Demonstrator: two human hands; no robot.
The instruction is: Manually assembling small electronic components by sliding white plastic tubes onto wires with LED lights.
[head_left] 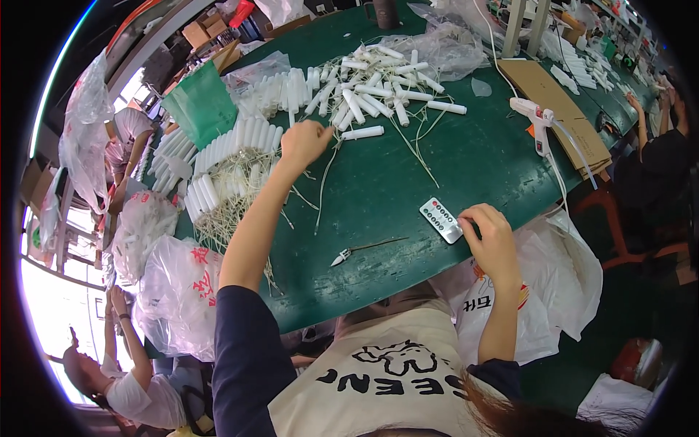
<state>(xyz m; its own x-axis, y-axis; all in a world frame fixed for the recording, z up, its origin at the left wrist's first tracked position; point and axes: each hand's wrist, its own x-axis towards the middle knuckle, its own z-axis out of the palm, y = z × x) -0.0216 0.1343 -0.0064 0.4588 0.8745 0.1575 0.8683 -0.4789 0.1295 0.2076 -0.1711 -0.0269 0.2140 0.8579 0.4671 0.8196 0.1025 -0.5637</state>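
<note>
Lying on the green table (371,193), one remote (441,220) meets the half-curled right hand (489,237); I can't tell if it's pinched. The left hand (304,144) curls near white sticks (362,133), too many to count; its grip is hidden.

Remote (440,221) on table (364,197), glue gun (537,115) right

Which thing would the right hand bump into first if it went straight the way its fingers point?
The small remote control: the fingertips of the right hand are at its edge, perhaps already touching.
</note>
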